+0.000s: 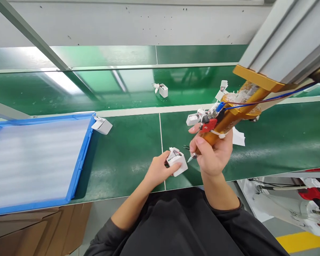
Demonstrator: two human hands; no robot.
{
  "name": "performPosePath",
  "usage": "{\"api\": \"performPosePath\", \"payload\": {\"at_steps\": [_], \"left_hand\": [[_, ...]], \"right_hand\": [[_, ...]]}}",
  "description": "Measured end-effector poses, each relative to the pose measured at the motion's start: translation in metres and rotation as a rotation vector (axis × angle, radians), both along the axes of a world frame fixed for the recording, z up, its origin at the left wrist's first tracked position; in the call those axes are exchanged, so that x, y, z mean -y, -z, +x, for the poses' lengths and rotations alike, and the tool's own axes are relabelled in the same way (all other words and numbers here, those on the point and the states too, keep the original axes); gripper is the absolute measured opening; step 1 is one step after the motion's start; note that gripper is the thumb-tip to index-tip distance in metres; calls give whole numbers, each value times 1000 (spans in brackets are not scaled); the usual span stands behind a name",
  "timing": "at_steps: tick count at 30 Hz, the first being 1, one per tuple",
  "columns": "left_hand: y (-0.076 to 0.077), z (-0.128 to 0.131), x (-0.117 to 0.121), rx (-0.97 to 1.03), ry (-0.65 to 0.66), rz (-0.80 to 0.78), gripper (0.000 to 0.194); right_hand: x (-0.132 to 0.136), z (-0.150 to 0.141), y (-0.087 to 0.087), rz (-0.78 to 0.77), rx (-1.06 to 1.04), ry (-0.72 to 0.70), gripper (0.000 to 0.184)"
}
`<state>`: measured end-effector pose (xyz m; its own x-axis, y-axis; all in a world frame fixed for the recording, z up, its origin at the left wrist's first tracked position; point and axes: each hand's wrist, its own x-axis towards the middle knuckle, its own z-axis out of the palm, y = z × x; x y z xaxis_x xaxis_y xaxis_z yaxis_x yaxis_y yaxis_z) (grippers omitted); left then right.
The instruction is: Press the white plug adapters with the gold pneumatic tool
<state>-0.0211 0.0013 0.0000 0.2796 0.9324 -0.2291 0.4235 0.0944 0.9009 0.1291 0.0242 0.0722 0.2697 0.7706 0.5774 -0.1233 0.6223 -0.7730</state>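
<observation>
My left hand (160,170) is closed around a small white plastic housing (179,167), its open top showing wires and small parts. In my right hand (213,153) is a gold-coloured glue dispensing gun (221,129), tilted down to the left, with a red and black trigger piece on its side. The gun's pale pointed nozzle (190,159) is close to the right side of the housing; whether they touch I cannot tell. Just beyond my right fingers lies another white housing (192,120), partly behind the gun.
A blue-rimmed tray (80,167) lined with white sheet lies on the left, a white housing (102,126) at its corner. Farther back on the green surface are more housings (163,90) (220,94). A large grey metal profile (280,39) hangs over the right side.
</observation>
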Motion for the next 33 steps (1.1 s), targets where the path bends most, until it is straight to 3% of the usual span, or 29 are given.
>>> {"api": "performPosePath", "payload": {"at_steps": [3, 9, 13, 17, 20, 23, 26, 29, 33], "left_hand": [[-2, -20, 1, 70, 13, -97, 29], [5, -53, 3, -275, -108, 230, 32], [6, -73, -3, -315, -140, 217, 41], [5, -71, -13, -130, -106, 85, 41], [14, -61, -19, -50, -140, 156, 33], [20, -57, -20, -139, -118, 335, 31], [16, -60, -14, -314, -18, 529, 41], [5, -64, -5, -447, 80, 587, 52], [7, -63, 1, -509, 38, 658, 41]], "right_hand": [[0, 2, -1, -12, 15, 91, 29], [-3, 8, 4, -36, 47, 194, 38], [-3, 12, 6, -43, 37, 194, 38], [-2, 13, 7, -37, 22, 166, 38], [-1, 14, 7, -32, 8, 155, 36], [-1, 14, 7, -18, -14, 130, 37], [-2, 15, 8, -11, -22, 119, 38], [-2, 17, 10, -17, -25, 127, 39], [-2, 19, 12, -23, -32, 135, 37]]}}
